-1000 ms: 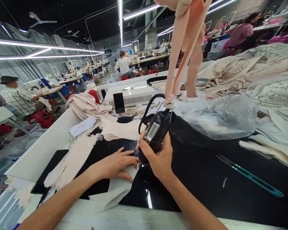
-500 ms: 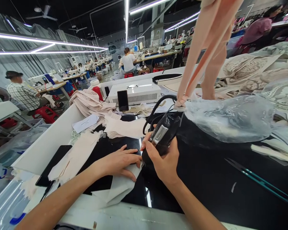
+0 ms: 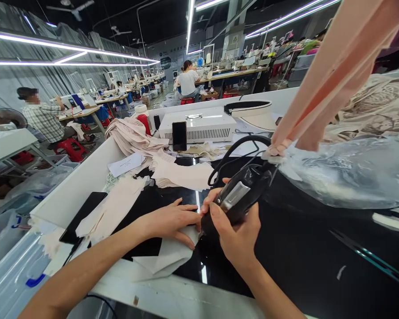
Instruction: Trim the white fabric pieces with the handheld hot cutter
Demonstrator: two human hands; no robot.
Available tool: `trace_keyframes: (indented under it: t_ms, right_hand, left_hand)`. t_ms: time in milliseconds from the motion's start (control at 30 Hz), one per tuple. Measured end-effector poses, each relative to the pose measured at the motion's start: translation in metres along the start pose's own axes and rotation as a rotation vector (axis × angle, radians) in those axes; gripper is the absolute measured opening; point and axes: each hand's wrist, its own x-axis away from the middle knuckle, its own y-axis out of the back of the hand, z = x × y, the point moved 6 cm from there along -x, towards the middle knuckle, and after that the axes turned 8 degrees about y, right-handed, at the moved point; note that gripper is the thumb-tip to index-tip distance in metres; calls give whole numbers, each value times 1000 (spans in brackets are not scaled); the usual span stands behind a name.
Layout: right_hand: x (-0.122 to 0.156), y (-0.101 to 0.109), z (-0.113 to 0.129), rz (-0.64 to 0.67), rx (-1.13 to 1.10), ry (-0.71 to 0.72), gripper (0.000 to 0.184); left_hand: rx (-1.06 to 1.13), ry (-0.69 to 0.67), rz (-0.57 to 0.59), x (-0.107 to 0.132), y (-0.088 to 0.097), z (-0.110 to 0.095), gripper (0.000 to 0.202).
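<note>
My right hand (image 3: 237, 232) is wrapped round a black corded hand tool (image 3: 242, 188) with a silver lever on its side. Its working tip points down at the table and is hidden behind my fingers. My left hand (image 3: 171, 221) lies with fingers spread on a folded, pale grey-white piece of cloth (image 3: 174, 251), its fingertips close to the tool's lower end. A peach cloth strip (image 3: 322, 75) hangs from above and is knotted near the top of the tool, beside its black cable (image 3: 234, 144).
Pale fabric pieces (image 3: 182, 173) and a dark phone (image 3: 179, 136) are behind my hands. A white vented box (image 3: 199, 124) stands at the back. Right of me are a clear plastic bag (image 3: 349, 173) and teal tweezers (image 3: 369, 257). A white side wall (image 3: 76, 179) borders the left.
The view has turned a little to the left, so things sit further right. The tool leans slightly more to the right, and both hands stay at the pale cloth.
</note>
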Motion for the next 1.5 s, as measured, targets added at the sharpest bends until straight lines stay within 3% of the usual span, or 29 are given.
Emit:
trace_keyframes:
  t_ms: [300,600,733,867,1033,1133,1300,1500]
  right_hand:
    - [3,-13,16,-10,-161,7,47]
    - [6,-14,13,20,-124,-19,45]
    - [0,-9,20,-22,-104,13,45]
    - [-7,-5,27,-26,-107,43,41]
    - [-11,0,29,-45,-109,29,42]
    - [-12,-1,30,-26,-132,14,43]
    - [-13,-1,33,-28,-138,6,47]
    - [-14,0,31,-2,-134,-20,51]
  left_hand:
    - [35,13,55,-1,-2,-1,63]
    - [2,-4,34,-3,-3,-1,72]
    - [-78,-23,-134,11,2,-13,56]
    - [-284,158,-363,37,-5,-25,25]
    - [-415,177,-398,58,-41,-45,19]
    - [-417,126,-421,65,-48,-43,4]
    - [-346,-105,-451,80,-39,-34,17]
    - [-324,-94,-521,77,-31,-27,31]
